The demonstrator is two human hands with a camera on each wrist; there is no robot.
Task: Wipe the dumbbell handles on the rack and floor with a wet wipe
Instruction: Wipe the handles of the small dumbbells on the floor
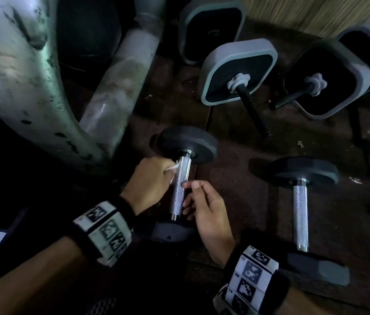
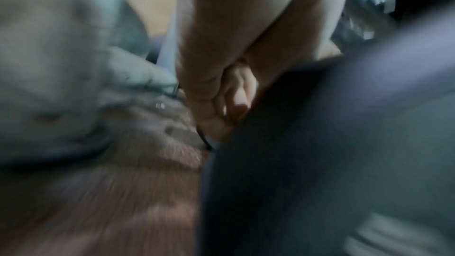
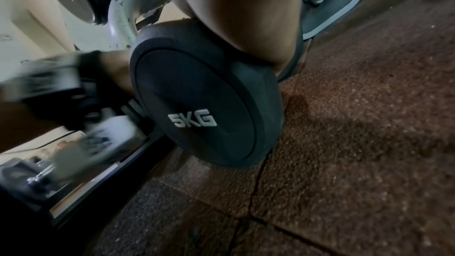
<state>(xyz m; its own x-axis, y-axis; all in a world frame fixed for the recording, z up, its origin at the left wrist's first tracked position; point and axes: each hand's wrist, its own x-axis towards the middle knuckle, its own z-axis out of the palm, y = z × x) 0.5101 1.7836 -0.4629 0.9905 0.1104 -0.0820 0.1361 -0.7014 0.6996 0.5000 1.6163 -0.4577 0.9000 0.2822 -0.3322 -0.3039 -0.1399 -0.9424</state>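
Note:
A 5 kg dumbbell lies on the floor, its knurled chrome handle (image 1: 180, 185) between black heads (image 3: 204, 104). My left hand (image 1: 156, 178) comes from the handle's left side and pinches a white wet wipe (image 1: 173, 167) against the handle's upper part. My right hand (image 1: 198, 201) is at the handle's right side, fingers loosely curled, fingertips (image 1: 186, 184) touching the metal. The left wrist view is blurred and shows only curled fingers (image 2: 236, 102) beside a dark dumbbell head (image 2: 320, 143). A second dumbbell (image 1: 300, 219) of the same kind lies to the right.
Grey, chipped rack legs (image 1: 31, 83) and a slanting tube (image 1: 120, 83) rise close on the left. Two adjustable dumbbells with square grey-rimmed plates (image 1: 238, 71) (image 1: 329, 78) lie further back. The floor is brown rubber tile (image 3: 357, 143) with seams.

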